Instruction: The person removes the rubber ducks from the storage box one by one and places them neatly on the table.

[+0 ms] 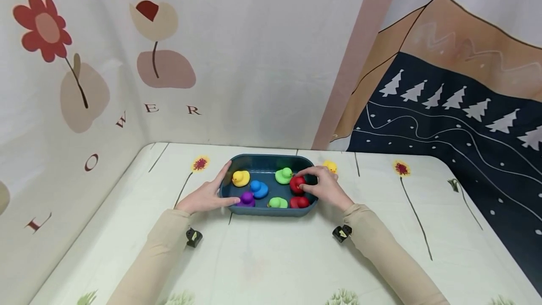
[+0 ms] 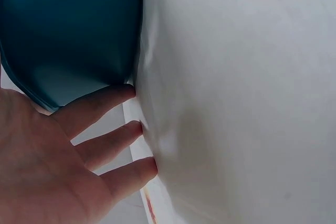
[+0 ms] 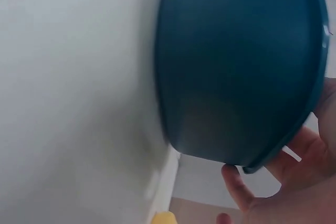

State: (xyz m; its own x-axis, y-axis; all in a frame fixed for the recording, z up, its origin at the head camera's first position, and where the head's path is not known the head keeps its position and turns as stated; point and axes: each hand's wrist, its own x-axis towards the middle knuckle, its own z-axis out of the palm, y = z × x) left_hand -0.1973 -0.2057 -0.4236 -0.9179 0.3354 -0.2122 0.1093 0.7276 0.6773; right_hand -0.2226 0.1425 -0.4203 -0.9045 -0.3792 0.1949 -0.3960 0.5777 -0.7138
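Note:
A dark blue tray holds several rubber ducks. My left hand spans the tray's left end, fingers extended along the outside and the thumb over the near rim. In the left wrist view, its fingers are straight beside the tray's end wall. Over the right end, my right hand pinches a red rubber duck between thumb and fingers. Below it sits another red duck. The right wrist view shows the tray's outer wall, but the held duck is hidden there.
Also in the tray are yellow, blue, purple and two green ducks. A yellow duck stands outside, behind my right hand. A patterned cloth covers the table; printed curtains hang behind.

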